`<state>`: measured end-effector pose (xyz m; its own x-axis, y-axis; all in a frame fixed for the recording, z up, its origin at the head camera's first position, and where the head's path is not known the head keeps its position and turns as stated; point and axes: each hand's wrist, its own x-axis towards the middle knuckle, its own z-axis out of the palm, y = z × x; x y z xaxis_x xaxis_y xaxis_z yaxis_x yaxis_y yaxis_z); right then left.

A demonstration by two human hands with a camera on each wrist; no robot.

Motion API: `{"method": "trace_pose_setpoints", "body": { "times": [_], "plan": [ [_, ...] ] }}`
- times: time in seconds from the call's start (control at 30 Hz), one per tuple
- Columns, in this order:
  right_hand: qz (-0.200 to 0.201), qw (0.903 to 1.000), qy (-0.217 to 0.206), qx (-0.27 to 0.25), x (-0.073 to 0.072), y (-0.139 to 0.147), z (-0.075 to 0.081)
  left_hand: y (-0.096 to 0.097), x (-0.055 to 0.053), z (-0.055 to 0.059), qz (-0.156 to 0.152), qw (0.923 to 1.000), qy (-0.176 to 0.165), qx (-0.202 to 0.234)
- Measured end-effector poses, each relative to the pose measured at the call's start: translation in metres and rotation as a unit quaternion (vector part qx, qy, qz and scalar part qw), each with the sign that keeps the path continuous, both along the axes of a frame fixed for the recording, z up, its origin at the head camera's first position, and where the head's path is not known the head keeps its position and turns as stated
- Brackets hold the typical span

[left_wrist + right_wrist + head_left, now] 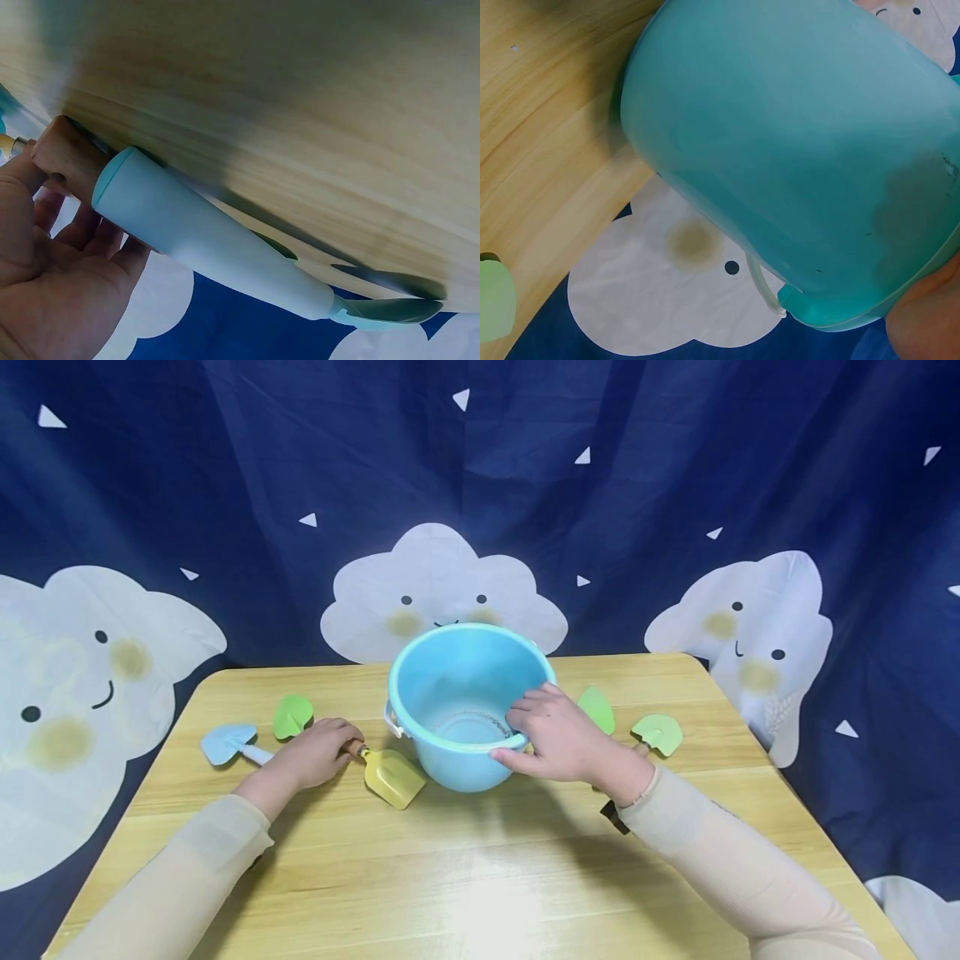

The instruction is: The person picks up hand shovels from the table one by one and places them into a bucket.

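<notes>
In the head view my left hand pinches the brown wooden handle of a small toy shovel with a yellow blade, beside the bucket. The left wrist view shows the fingers and thumb at that brown handle. A light blue toy shovel lies left of this hand, its pale handle close to the palm. My right hand grips the near right rim of a light blue bucket, fingers inside, thumb outside. The bucket tilts slightly toward me; its inside bottom shows.
A green toy shovel lies behind the left hand. Right of the bucket are another green blade and a pale green shovel, partly hidden by the right arm. A dark blue cloud-print curtain hangs behind the wooden table.
</notes>
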<state>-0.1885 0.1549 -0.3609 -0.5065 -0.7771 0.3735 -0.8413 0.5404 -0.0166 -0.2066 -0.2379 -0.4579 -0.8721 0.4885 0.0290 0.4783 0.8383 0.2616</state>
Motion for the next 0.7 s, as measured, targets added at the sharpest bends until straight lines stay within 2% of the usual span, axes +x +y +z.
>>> {"method": "trace_pose_setpoints", "body": {
  "times": [0.37,0.5,0.7],
  "plan": [
    [0.002,1.0000,0.002,-0.005,0.0011,-0.0002,0.0013,-0.0059,-0.0019,-0.0033,-0.004,1.0000,-0.003,-0.004],
    [0.003,1.0000,0.005,-0.006,0.0010,-0.0003,0.0010,-0.0070,-0.0024,-0.0039,-0.012,0.9998,0.010,-0.012],
    [0.003,1.0000,0.005,-0.006,0.0003,-0.0001,0.0001,-0.0055,0.0001,0.0020,-0.023,0.9992,0.031,-0.012]
  ]
}}
